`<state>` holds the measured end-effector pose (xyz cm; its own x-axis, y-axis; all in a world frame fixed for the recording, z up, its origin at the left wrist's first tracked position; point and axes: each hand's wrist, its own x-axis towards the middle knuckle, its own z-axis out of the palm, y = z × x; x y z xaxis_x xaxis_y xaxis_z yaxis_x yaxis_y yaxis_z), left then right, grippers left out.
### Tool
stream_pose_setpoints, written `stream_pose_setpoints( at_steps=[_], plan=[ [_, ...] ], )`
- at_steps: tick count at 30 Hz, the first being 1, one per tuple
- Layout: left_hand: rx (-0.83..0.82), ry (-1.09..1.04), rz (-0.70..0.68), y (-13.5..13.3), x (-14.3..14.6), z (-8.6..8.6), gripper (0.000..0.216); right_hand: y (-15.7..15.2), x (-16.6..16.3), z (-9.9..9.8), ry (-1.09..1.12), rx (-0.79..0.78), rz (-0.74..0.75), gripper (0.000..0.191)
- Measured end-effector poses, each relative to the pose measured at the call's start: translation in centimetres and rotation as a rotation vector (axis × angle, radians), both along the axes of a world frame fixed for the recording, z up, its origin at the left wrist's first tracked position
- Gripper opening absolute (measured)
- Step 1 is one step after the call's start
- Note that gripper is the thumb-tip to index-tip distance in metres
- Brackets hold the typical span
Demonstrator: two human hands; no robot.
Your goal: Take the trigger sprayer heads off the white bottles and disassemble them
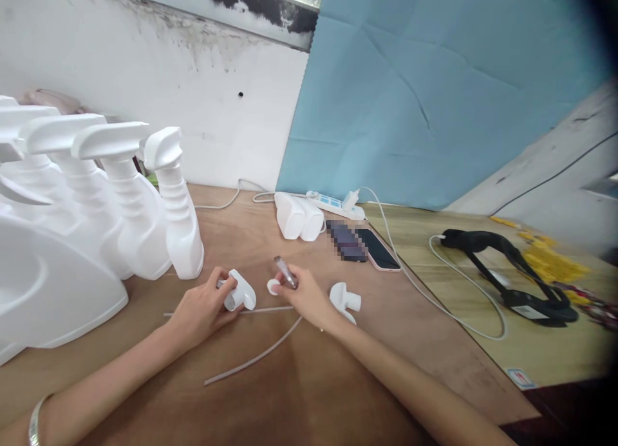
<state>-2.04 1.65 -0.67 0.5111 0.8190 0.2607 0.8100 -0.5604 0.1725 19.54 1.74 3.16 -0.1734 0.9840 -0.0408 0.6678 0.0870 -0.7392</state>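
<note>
My left hand (203,304) is closed round a white trigger sprayer head (244,291), its round collar facing me. To the right, my right hand (306,295) pinches a short greyish, see-through piece (286,272) whose kind I cannot make out. A small white disc (273,286) sits at the same fingertips. One thin white tube (270,309) lies across the table between the hands, and a second, curved tube (251,366) lies nearer to me. Another white sprayer head (344,301) rests just right of my right wrist, partly behind the arm.
Several white spray bottles (183,221) stand at the left. Two smaller white containers (292,217) lie at the back near a power strip (335,206). Two phones (379,250) lie beside them. A black headband-like device (521,298) with a white cable (415,285) is on the right.
</note>
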Motion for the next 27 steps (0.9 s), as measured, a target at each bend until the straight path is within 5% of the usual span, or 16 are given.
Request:
stream_pose_setpoints(
  at_steps=[4,8,20,27],
  plan=[
    [-0.054,0.013,0.017,0.0,0.0,0.1,0.021,-2.4,1.4,1.6,0.091,-0.118,0.145,0.018],
    [-0.074,-0.014,0.033,-0.1,-0.3,0.1,0.024,-5.2,2.1,1.7,-0.045,-0.271,0.333,0.016],
    [-0.071,0.083,0.116,-0.3,-0.1,0.3,0.024,-5.8,-2.3,-0.3,-0.16,-0.128,0.291,0.012],
    [-0.245,-0.167,0.118,-0.1,-0.8,0.8,0.027,-5.4,-5.2,-1.2,-0.053,-0.061,0.233,0.015]
  ],
)
